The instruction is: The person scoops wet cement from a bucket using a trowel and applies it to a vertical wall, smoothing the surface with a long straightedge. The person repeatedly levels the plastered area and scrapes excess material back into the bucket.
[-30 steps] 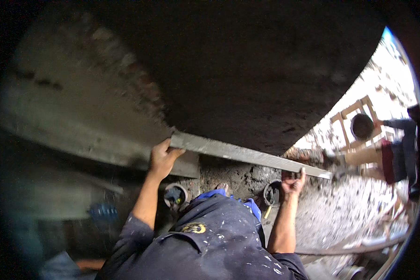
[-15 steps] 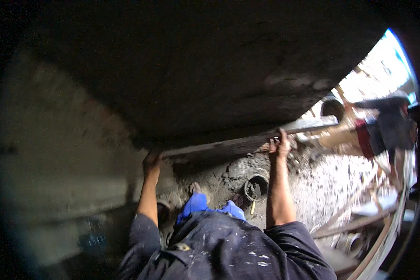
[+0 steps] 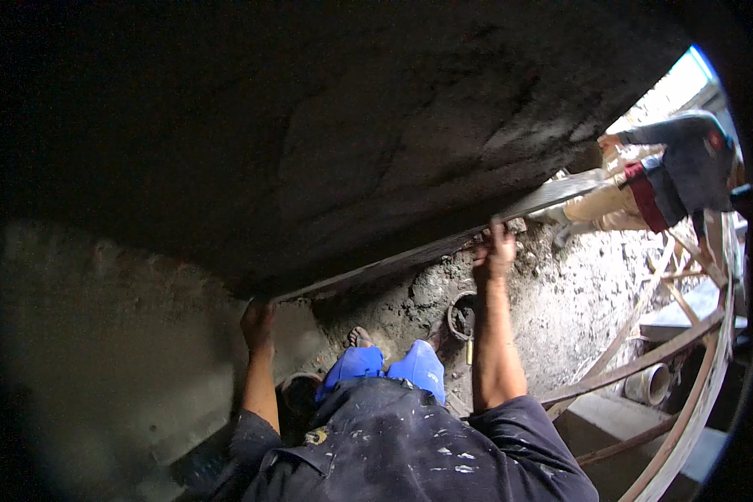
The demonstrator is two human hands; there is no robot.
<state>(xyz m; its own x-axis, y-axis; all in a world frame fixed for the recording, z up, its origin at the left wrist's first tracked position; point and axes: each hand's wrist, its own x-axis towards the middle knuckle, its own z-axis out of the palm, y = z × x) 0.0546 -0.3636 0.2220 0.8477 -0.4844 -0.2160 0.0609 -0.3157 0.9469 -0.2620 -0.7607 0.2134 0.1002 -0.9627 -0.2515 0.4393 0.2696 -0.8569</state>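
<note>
A long straightedge board (image 3: pixel 552 194) runs slantwise across the view along the foot of a dark, rough plastered wall face (image 3: pixel 393 151). My left hand (image 3: pixel 258 322) is closed on its left end, close to the corner with the side wall. Farther right, my right hand (image 3: pixel 497 251) grips the lower edge of the board, its fingers curled up and slightly blurred. The board's right end, lit from outside, reaches past my right hand. Its far side lies in deep shadow, so I cannot tell how fully it touches the wall.
A mortar bucket (image 3: pixel 462 316) with a yellow-handled tool (image 3: pixel 469 351) stands by my right forearm. Another bucket (image 3: pixel 299 389) is beside my left leg. A smooth side wall (image 3: pixel 117 335) rises left. At right are a co-worker (image 3: pixel 686 167), a wooden frame (image 3: pixel 627 373) and a pale cylindrical container (image 3: pixel 647 385).
The board slants more steeply, its left end lower in view with my left hand. My right hand keeps its grip. The whole view has shifted, and the co-worker appears a little higher.
</note>
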